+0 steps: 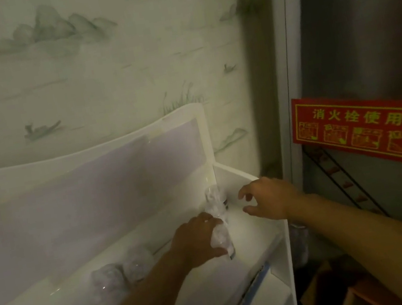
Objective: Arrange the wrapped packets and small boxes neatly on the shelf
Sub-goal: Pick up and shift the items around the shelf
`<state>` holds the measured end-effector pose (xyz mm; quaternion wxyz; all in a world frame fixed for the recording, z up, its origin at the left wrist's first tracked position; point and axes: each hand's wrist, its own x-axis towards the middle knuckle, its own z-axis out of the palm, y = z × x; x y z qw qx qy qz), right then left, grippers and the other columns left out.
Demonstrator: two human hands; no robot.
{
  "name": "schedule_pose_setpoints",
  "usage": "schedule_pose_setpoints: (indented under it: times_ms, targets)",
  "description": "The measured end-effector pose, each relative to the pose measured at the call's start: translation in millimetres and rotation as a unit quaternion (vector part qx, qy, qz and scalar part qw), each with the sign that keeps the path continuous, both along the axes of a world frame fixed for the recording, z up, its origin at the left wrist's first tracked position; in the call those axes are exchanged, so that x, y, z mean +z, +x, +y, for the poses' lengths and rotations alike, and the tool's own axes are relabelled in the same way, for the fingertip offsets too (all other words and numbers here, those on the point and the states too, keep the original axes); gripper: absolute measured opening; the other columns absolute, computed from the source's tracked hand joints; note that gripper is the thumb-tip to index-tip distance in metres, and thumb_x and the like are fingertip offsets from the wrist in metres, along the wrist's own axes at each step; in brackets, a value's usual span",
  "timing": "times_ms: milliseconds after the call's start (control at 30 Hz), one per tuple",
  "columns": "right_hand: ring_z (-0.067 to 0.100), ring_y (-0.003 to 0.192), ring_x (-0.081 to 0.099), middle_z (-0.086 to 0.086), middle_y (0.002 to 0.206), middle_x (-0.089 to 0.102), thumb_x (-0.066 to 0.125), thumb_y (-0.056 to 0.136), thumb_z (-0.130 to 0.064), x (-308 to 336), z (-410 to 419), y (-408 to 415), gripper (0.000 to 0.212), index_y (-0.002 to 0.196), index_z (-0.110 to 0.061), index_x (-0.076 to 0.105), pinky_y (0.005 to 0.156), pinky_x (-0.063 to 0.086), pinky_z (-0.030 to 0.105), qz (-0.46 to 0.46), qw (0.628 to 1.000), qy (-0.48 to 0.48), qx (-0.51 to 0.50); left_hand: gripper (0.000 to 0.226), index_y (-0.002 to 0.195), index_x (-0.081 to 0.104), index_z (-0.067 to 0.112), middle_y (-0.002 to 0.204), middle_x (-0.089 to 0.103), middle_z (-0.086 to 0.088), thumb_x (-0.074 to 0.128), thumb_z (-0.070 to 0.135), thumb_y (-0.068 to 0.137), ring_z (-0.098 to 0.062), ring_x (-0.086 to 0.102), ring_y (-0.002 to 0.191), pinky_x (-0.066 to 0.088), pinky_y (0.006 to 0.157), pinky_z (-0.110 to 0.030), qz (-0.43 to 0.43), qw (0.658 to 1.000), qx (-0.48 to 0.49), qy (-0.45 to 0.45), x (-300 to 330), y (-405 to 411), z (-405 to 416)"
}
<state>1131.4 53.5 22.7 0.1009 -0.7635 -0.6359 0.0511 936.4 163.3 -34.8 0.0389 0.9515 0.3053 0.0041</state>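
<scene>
A white shelf point(258, 225) stands against the painted wall. My left hand point(196, 239) grips a clear-wrapped packet point(220, 240) on the top tier near the right end. Another wrapped packet point(214, 198) stands just behind it by the shelf's right wall. My right hand point(267, 198) hovers above the right end of the tier, fingers spread and holding nothing. Two more wrapped packets point(107, 277) point(137, 263) lie on the tier to the left, partly hidden by my left forearm.
The shelf's tall curved back panel point(93, 187) rises behind the tier. Blue and white boxes point(259, 292) sit on a lower tier. A red sign point(367, 128) hangs on the metal cabinet at right. Cardboard point(326, 289) lies on the floor below.
</scene>
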Motion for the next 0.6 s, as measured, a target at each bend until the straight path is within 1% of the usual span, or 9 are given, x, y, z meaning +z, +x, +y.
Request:
schedule_pose_setpoints:
  times_ms: [133,333,467,600]
  targets:
    - [0.016,0.110,0.059,-0.006,0.125,0.061,0.057,0.091,-0.046,-6.1,-8.3,7.6,0.042,0.130,-0.032,0.053,0.094,0.052,0.035,0.009,1.000,-0.006,-0.007,0.072,0.144,0.033,0.032,0.148,0.037,0.003,0.058,0.061,0.083,-0.019,0.041,0.130,0.036,0.108,-0.037,0.002,0.999,-0.012,0.040,-12.5,26.8,-0.8]
    - [0.017,0.111,0.059,-0.005,0.127,0.060,0.059,0.090,-0.044,-8.1,-13.7,16.4,0.044,0.131,-0.030,0.052,0.097,0.051,0.036,0.034,0.999,-0.013,-0.014,0.063,0.142,0.034,0.028,0.144,0.043,0.004,0.060,0.047,0.087,-0.018,0.045,0.127,0.036,0.106,-0.034,-0.018,0.997,0.000,0.077,-18.7,49.6,3.4]
    - [0.017,0.107,0.060,-0.005,0.126,0.060,0.061,0.089,-0.044,-6.3,-15.9,16.3,0.044,0.131,-0.030,0.053,0.096,0.052,0.036,0.052,0.998,-0.013,-0.019,0.065,0.144,0.030,0.029,0.149,0.033,0.002,0.059,0.045,0.088,-0.022,0.041,0.128,0.035,0.104,-0.036,-0.003,0.993,0.009,0.117,-17.8,50.5,5.7]
    - [0.017,0.107,0.060,-0.005,0.126,0.060,0.061,0.089,-0.043,0.3,-20.3,11.2,0.044,0.131,-0.030,0.053,0.094,0.052,0.035,0.052,0.998,-0.010,-0.022,0.076,0.149,0.022,0.027,0.155,0.023,-0.002,0.060,0.049,0.086,-0.024,0.036,0.134,0.032,0.110,-0.039,0.006,0.993,0.007,0.117,-11.8,39.2,5.9]
